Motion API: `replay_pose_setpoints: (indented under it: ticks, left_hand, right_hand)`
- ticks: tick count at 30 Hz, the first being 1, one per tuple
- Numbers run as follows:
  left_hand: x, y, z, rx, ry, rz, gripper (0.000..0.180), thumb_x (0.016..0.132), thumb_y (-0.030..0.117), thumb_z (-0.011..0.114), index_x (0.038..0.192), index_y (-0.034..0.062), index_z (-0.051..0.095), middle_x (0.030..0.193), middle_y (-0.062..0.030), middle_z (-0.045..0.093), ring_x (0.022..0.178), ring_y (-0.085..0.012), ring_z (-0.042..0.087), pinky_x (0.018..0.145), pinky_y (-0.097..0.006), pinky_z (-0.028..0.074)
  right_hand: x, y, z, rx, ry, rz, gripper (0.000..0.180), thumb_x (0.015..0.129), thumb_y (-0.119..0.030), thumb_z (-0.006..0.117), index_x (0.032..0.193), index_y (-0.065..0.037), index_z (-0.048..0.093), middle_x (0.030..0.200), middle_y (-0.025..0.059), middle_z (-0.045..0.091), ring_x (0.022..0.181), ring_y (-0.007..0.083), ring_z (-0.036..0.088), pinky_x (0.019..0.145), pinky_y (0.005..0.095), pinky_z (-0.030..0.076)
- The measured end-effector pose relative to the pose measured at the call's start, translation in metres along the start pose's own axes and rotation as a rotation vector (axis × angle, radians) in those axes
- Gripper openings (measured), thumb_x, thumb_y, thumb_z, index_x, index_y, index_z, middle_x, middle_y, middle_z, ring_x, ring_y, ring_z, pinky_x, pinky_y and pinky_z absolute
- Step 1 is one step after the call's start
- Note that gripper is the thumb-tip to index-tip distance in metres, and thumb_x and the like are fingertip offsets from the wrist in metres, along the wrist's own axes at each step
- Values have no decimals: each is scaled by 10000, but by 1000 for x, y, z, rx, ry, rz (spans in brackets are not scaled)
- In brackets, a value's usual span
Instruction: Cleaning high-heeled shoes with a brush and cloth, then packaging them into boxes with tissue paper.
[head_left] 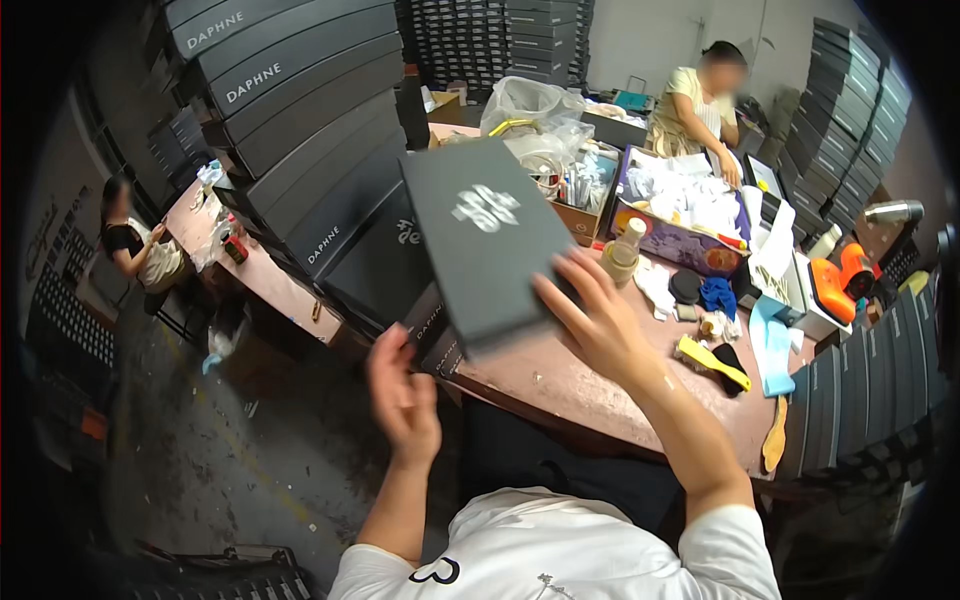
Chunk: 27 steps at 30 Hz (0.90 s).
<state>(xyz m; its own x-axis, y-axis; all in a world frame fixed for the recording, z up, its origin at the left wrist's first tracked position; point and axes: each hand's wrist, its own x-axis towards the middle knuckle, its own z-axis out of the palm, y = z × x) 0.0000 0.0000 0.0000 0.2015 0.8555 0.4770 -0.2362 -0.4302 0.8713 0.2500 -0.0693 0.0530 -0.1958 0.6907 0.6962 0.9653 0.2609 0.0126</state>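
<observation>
Right hand [598,322] lies flat on the near right corner of the dark grey shoe box [487,240], fingers spread and pressing its lid, not wrapped round it. Box is tilted, far end raised, near end resting on the reddish worktable [560,385] w/ a pale emblem on the lid. Left hand [402,395] hangs in the air just below-left of the box, off the table edge, fingers loosely curled, holding nothing, motion-blurred.

Left of the box: tall leaning stack of dark boxes [300,120], touching or nearly so. Right of the box, close: beige spool [622,252]. Further right: black round lid [685,286], blue cloth [717,296], yellow-handled brush [712,362], then orange tool [838,284] well apart. Behind the box: clear plastic bag [530,105] and cardboard tray of white bits [680,215]. Beyond that a seated person [700,100] works at the table's far side; another person [130,240] sits far left of the box.
</observation>
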Motion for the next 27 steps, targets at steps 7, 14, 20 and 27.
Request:
replay_pose_setpoints:
  ticks: [7,14,20,27]
  left_hand:
    - [-54,-81,134,-267,-359,-323,794,902,363,648,1457,-41,249,1430,-183,379,1345,-253,353,1098,-378,309]
    - [-81,-178,165,-341,-400,-1254,508,891,214,668,1302,-23,485,1192,-113,593,1141,-204,536,978,-360,433]
    - [-42,-143,178,-516,-305,-1293,384,911,282,667,1171,9,591,1159,-83,616,1120,-184,534,999,-343,389]
    - [46,-114,90,-302,-619,-571,714,956,535,451,1438,16,364,1443,-123,418,1338,-266,383,1099,-438,280]
  right_hand:
    - [-217,-15,-49,5,-202,256,453,713,-97,736,1157,-159,673,1287,173,490,1262,378,448,1031,458,445]
    - [-295,9,6,792,-47,1540,729,798,-259,781,1338,72,420,1089,160,577,906,200,585,772,305,497]
    - [-248,57,-24,1431,344,1786,594,861,-235,732,1313,5,430,963,63,603,747,105,579,630,233,499]
    - [-127,-9,13,1357,63,1253,860,858,-118,707,1508,-9,155,904,74,592,672,107,599,617,265,528]
